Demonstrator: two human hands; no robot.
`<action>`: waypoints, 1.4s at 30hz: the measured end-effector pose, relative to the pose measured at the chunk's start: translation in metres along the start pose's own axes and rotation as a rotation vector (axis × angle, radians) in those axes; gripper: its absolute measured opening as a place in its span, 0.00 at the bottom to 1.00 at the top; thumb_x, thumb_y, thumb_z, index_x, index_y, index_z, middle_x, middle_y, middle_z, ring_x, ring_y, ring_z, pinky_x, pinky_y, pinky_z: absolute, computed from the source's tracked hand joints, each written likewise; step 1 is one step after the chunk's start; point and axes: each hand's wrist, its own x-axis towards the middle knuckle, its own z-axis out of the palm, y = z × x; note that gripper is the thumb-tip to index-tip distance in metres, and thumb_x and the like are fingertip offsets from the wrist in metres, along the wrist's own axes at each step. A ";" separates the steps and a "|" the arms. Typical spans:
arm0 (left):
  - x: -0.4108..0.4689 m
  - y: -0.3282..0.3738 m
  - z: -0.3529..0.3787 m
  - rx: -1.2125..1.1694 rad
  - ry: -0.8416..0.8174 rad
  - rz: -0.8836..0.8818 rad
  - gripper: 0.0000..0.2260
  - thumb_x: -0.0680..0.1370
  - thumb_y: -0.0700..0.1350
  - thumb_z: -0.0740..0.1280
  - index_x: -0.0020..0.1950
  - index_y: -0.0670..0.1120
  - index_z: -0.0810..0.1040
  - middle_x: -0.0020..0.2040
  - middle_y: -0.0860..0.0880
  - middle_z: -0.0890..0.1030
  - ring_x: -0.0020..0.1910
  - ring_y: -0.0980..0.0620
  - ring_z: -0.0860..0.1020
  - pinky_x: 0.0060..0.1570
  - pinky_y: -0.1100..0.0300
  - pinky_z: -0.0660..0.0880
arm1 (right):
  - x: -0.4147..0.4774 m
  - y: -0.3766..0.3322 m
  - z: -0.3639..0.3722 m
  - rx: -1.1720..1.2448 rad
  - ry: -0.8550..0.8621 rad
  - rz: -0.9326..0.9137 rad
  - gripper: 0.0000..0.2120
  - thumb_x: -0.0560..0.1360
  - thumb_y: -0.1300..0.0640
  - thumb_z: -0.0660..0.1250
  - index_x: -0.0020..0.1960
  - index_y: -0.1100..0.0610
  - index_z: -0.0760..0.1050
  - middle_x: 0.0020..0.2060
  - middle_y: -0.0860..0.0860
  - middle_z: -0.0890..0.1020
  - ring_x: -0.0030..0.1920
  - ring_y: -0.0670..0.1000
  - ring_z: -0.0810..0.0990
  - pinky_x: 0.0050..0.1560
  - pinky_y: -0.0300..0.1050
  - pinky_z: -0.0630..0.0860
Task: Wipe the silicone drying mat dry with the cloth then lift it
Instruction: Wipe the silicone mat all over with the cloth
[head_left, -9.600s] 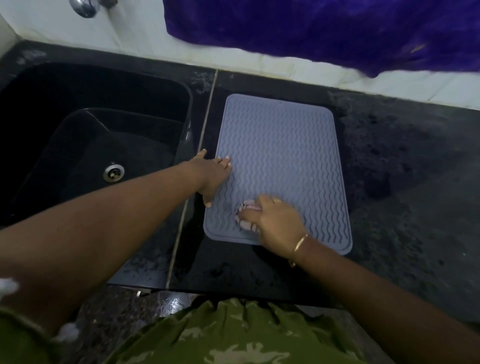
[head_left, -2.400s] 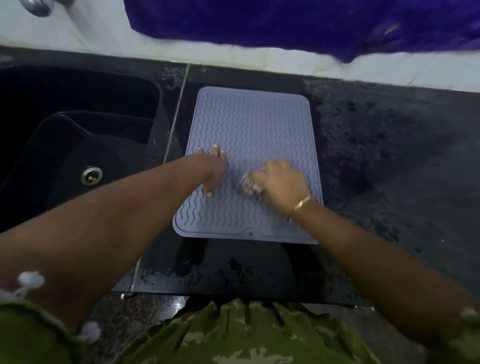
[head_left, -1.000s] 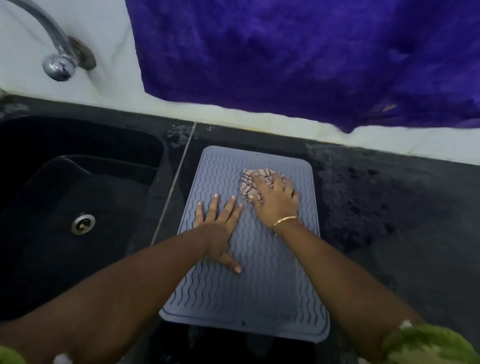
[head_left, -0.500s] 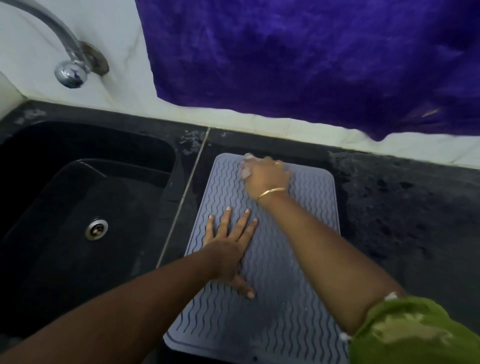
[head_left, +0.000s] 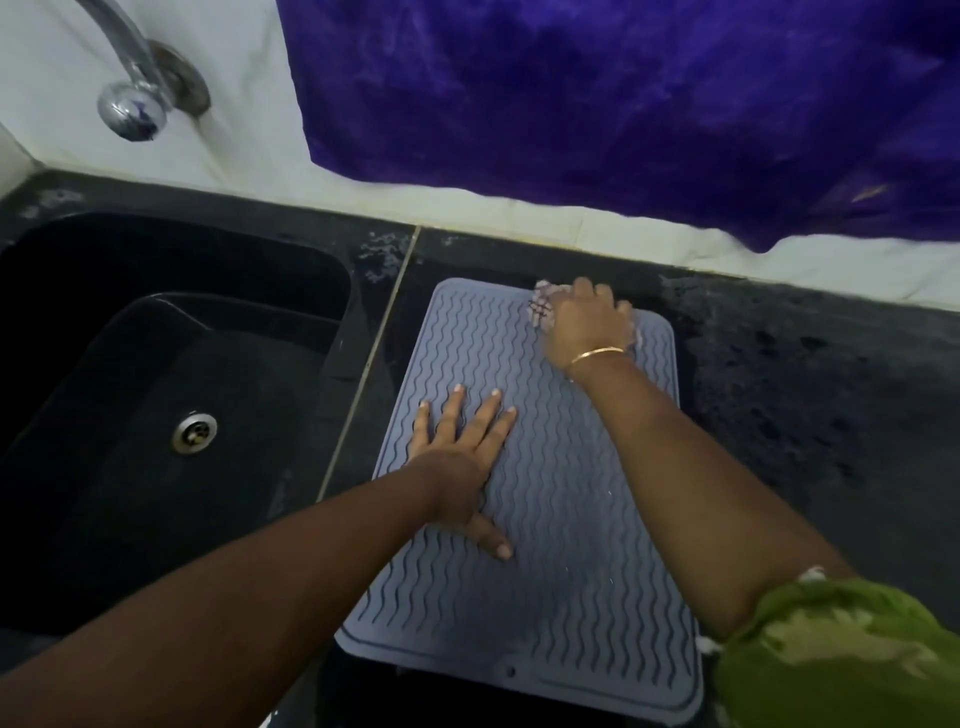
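Note:
A grey silicone drying mat (head_left: 561, 530) with wavy ridges lies flat on the black counter, right of the sink. My left hand (head_left: 462, 457) rests flat on the mat's middle left, fingers spread, holding nothing. My right hand (head_left: 587, 322) presses a small pale patterned cloth (head_left: 540, 306) against the mat's far edge, toward the far right corner. Most of the cloth is hidden under that hand; only a bunched bit shows at its left side.
A black sink (head_left: 171, 395) with a metal drain (head_left: 195, 434) lies to the left. A chrome tap (head_left: 132, 78) sticks out of the white wall above it. A purple cloth (head_left: 623, 104) hangs over the wall behind. Black speckled counter (head_left: 810, 415) extends to the right.
My right hand has slid the cloth to the right along the mat's far edge. Over the last second it moved from the mat's upper middle to the far edge. My left hand has stayed flat.

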 end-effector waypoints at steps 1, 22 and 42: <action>0.000 0.000 0.000 0.000 0.003 0.000 0.65 0.56 0.75 0.68 0.69 0.53 0.22 0.70 0.50 0.22 0.64 0.41 0.19 0.58 0.39 0.22 | -0.010 -0.004 -0.003 0.033 -0.041 -0.025 0.26 0.72 0.53 0.65 0.69 0.54 0.66 0.65 0.58 0.71 0.65 0.61 0.67 0.64 0.61 0.65; -0.002 0.000 0.000 0.013 0.000 0.018 0.64 0.57 0.74 0.68 0.69 0.53 0.22 0.70 0.49 0.22 0.64 0.41 0.20 0.56 0.40 0.21 | 0.024 0.039 -0.003 0.184 -0.066 0.094 0.20 0.75 0.58 0.63 0.65 0.51 0.68 0.60 0.61 0.72 0.59 0.64 0.72 0.54 0.59 0.73; -0.001 0.000 -0.002 -0.001 -0.010 -0.004 0.64 0.57 0.74 0.68 0.70 0.53 0.23 0.71 0.50 0.23 0.66 0.40 0.21 0.58 0.40 0.23 | -0.008 0.026 0.001 0.100 0.036 0.031 0.20 0.74 0.61 0.61 0.65 0.52 0.68 0.57 0.63 0.72 0.56 0.66 0.73 0.51 0.58 0.74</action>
